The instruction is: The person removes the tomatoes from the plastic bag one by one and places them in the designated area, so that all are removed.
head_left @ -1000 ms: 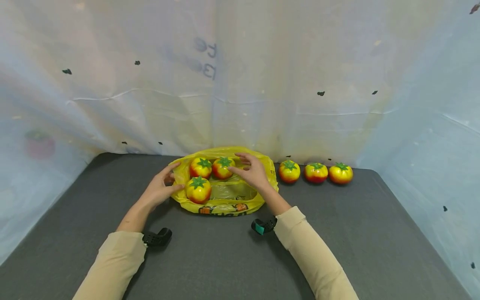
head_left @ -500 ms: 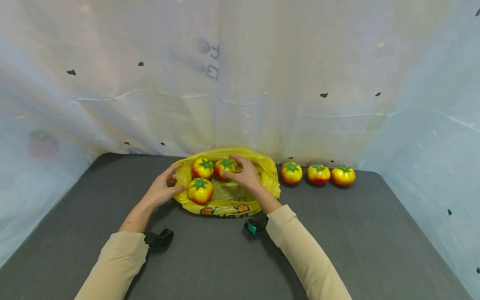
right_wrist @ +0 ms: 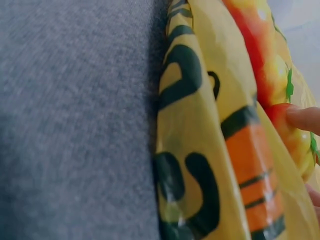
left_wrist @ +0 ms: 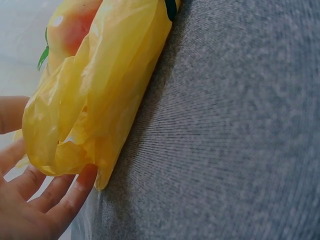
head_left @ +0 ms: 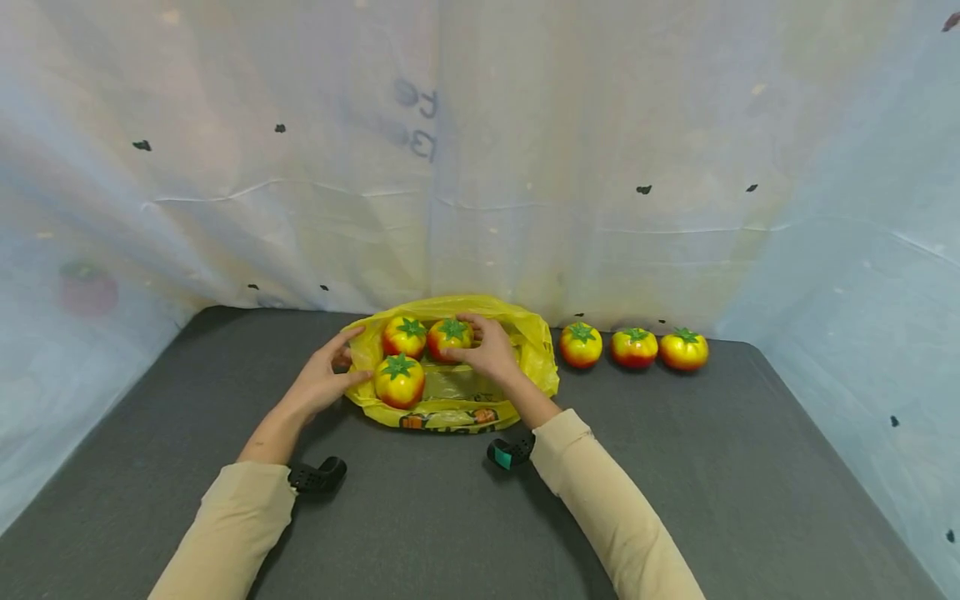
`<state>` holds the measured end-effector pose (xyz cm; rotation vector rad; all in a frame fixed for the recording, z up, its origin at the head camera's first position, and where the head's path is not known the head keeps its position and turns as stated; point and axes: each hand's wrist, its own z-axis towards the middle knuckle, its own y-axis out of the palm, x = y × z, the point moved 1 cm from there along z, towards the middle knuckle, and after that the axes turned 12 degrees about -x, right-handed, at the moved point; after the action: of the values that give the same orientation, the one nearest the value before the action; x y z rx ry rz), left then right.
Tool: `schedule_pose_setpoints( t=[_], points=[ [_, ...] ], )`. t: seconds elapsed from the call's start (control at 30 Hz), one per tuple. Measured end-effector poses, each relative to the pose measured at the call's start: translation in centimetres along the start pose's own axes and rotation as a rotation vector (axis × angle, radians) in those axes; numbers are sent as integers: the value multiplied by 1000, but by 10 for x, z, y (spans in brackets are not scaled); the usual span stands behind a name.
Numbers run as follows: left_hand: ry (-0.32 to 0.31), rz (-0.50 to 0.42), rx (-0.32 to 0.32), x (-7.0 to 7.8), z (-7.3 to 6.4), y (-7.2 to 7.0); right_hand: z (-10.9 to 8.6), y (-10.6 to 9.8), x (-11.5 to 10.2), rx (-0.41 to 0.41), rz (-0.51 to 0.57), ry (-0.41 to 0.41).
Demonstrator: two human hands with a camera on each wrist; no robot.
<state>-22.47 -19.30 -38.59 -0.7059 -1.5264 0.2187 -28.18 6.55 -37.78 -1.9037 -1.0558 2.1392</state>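
A yellow plastic bag (head_left: 536,350) lies spread on the dark tabletop, its mouth facing up. Inside, three shiny yellow-red tomatoes with green leafy tops sit at its left and middle: a front one (head_left: 400,383), a back-left one (head_left: 403,337) and a back-middle one (head_left: 448,338). My right hand (head_left: 491,350) holds the back-middle tomato, thumb in front and fingers behind; the right wrist view shows the thumb (right_wrist: 305,119) against it. At the bag's left rim, my left hand (head_left: 318,383) touches the plastic, its fingers (left_wrist: 75,197) loosely extended under the folded edge in the left wrist view.
Right of the bag stand three more tomatoes in a row, one near the bag (head_left: 581,345), a middle one (head_left: 633,347) and a far-right one (head_left: 683,350). A pale sheet (head_left: 525,167) hangs behind the table (head_left: 420,517) and along its sides.
My right hand has moved left and closed its thumb and fingers around the back-middle tomato. The left hand stays at the bag's left rim.
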Motion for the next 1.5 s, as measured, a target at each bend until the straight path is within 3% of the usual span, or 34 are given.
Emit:
schedule_pose_setpoints(
  t=[0.9, 1.5],
  points=[
    [21, 6, -11, -1, 0, 1, -52, -31, 0, 34, -57, -39],
    [2, 20, -8, 2, -1, 1, -85, -55, 6, 73, -117, -61]
  ],
)
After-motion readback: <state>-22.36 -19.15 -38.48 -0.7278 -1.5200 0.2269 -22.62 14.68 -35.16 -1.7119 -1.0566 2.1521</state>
